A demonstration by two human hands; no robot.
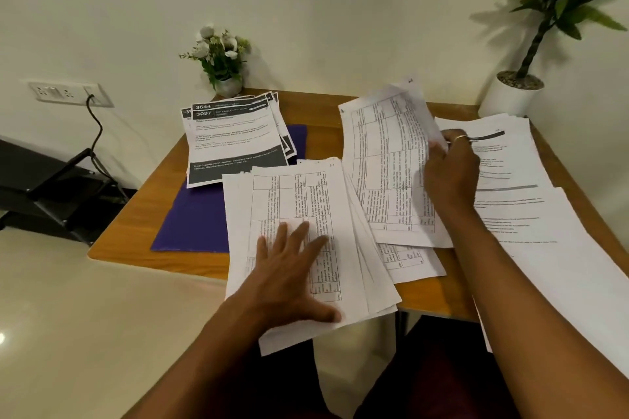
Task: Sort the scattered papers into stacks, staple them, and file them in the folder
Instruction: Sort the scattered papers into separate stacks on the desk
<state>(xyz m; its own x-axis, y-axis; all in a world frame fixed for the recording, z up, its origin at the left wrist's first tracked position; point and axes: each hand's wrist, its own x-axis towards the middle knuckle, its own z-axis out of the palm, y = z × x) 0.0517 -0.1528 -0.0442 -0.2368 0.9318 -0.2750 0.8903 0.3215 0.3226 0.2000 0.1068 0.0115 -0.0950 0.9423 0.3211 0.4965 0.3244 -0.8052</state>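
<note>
Now left hand [292, 269] spreads flat on a stack [299, 194]; right hand [449, 173] pinches a sheet [384, 153].

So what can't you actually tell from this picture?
Head view only:
- Print on the sheet in the right hand: too small and blurred to read.
- Folder: papers cover much of it, so open or closed is unclear.
- Right pages: cut off by the frame edge.
- Stapler: none in view.
- Stack under the left hand: the hand covers part; page count unclear.
</note>
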